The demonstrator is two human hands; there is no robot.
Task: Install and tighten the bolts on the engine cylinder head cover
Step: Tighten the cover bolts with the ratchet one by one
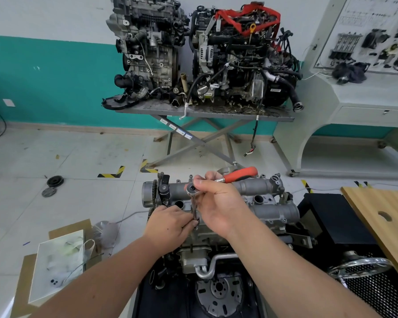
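Note:
A grey cylinder head cover point(269, 210) tops the engine right below me. My right hand point(218, 203) grips a ratchet wrench point(238, 175) with a red handle near its chrome head, the handle pointing away to the right. A chrome extension and socket point(195, 211) run down from the ratchet head to the cover's near edge. My left hand point(169, 222) pinches the lower end of that socket, where it meets the cover. The bolt itself is hidden under my fingers.
Two engines point(216, 56) stand on a scissor-leg stand ahead. A grey display console point(354, 88) is at the right. A wooden board point(381, 223) lies at the right, over a black box. Cardboard with a plastic bag point(60, 260) lies on the floor at the left, and round parts point(53, 185) farther off.

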